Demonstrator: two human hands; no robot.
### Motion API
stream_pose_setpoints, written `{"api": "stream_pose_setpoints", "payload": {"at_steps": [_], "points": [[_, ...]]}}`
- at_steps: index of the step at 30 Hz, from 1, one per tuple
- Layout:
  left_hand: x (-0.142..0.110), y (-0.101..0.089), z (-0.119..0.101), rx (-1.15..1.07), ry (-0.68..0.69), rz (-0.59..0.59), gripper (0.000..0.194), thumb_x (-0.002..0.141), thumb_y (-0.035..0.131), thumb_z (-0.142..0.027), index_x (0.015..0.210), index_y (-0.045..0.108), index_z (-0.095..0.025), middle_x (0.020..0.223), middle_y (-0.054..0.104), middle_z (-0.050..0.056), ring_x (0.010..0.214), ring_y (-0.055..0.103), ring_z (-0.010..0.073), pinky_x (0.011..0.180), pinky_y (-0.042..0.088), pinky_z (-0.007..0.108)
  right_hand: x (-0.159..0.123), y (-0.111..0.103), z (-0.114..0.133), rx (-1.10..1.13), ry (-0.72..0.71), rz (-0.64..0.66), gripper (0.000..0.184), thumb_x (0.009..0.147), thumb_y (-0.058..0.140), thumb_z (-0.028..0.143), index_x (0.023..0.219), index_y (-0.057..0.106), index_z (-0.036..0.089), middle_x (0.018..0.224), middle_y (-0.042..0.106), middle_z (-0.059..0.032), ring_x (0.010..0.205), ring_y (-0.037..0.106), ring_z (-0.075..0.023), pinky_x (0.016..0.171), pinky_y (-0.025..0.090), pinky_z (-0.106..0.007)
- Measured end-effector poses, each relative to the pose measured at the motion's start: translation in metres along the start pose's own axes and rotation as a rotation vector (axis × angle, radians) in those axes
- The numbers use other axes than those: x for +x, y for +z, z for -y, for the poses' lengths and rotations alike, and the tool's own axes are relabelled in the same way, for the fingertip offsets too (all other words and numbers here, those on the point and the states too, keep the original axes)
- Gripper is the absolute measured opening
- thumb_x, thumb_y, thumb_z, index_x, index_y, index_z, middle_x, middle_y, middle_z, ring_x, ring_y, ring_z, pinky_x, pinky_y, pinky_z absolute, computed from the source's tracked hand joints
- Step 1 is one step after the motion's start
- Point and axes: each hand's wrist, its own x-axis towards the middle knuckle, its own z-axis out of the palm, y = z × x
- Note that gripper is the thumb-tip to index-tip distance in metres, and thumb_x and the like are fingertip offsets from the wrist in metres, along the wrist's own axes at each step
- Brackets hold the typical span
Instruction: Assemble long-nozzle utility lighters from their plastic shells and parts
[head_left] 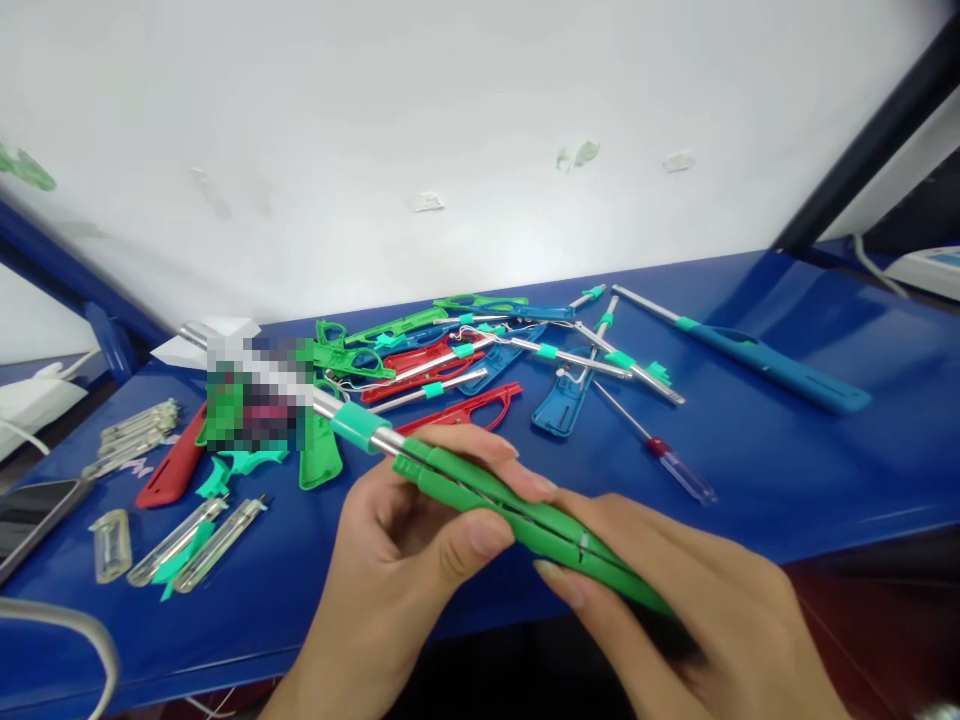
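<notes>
Both hands grip a green gas lighter with a long metal tube and a teal band, held slantwise above the front of the table. My left hand is closed round the casing near the tube, thumb pressed on its near side. Around the rear part of the casing, my right hand is closed too, fingers on top and thumb below. A dark gap runs along the seam between the casing halves. The casing's far rear end is hidden in my right hand.
Loose green, red and blue casing halves and metal tubes lie piled on the blue table. At right are a blue lighter and a screwdriver. Clear fuel tanks, a red casing and a phone lie left.
</notes>
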Motion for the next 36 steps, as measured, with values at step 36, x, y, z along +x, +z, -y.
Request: {"api": "stream_pose_setpoints", "payload": {"at_steps": [36], "points": [[0.003,0.012,-0.004,-0.096,0.036,0.058,0.024,0.096,0.09,-0.012,0.114,0.087,-0.027,0.11,0.088,0.002,0.105,0.086,0.021,0.096,0.068,0.027,0.007,0.007,-0.007,-0.068,-0.272,-0.051,0.024,0.108,0.059,0.007,0.118,0.07,0.025,0.092,0.08,0.0026,0.075,0.078,-0.0123,0.071,0.063,-0.018]]}}
